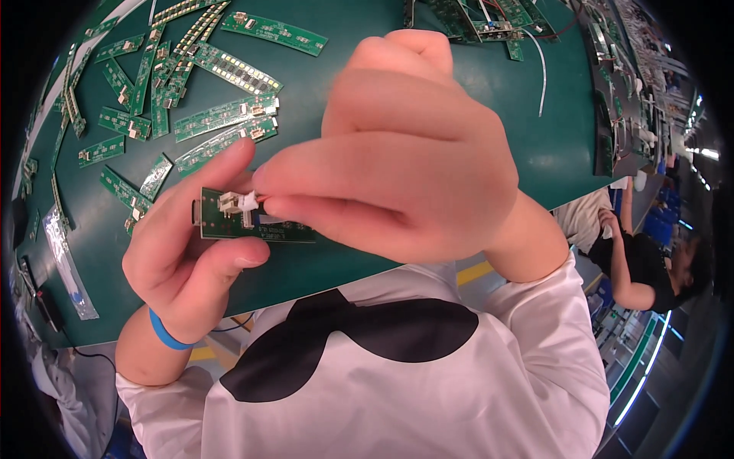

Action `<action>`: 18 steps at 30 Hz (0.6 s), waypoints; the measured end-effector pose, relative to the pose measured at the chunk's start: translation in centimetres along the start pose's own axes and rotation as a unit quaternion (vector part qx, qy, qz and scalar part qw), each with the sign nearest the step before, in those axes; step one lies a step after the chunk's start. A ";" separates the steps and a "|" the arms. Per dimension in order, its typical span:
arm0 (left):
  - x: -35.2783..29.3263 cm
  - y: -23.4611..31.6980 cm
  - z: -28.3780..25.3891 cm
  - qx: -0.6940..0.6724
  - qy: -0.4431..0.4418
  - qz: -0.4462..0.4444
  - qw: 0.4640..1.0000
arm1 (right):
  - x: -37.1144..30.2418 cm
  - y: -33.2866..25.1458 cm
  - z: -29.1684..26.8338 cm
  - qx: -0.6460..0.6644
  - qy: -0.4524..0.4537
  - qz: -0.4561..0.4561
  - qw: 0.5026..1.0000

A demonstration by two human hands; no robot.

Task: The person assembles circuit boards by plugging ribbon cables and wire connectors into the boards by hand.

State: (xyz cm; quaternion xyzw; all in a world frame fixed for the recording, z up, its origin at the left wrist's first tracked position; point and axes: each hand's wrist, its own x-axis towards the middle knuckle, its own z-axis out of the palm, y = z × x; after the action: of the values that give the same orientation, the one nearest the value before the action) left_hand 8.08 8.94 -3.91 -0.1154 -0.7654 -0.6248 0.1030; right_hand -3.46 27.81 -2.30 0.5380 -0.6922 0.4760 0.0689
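Between the thumb and fingers of my left hand is a small green circuit board, gripped by its edges above the near part of the table. White sockets stand on the board's upper face. My right hand reaches over from the right, its thumb and forefinger pinching a white cable plug right at one socket. Whether the plug is fully seated I cannot tell. The wires behind it are mostly hidden by my right fingers, which also cover the board's right end. A blue band circles my left wrist.
Several narrow green circuit strips lie scattered at the far left of the green table. More boards with wires sit at the far right, near a loose white wire. A clear plastic bag lies at left. Another person is at right.
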 end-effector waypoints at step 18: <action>0.8 0.8 0.0 0.023 -0.046 -0.009 0.999 | 0.1 -1.1 0.1 0.090 -0.091 0.123 0.984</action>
State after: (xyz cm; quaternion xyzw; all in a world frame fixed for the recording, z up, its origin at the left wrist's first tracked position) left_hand 7.58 9.15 -2.93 -0.1343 -0.7845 -0.6019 0.0648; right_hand -2.52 27.71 -1.63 0.4938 -0.7111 0.4899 -0.1025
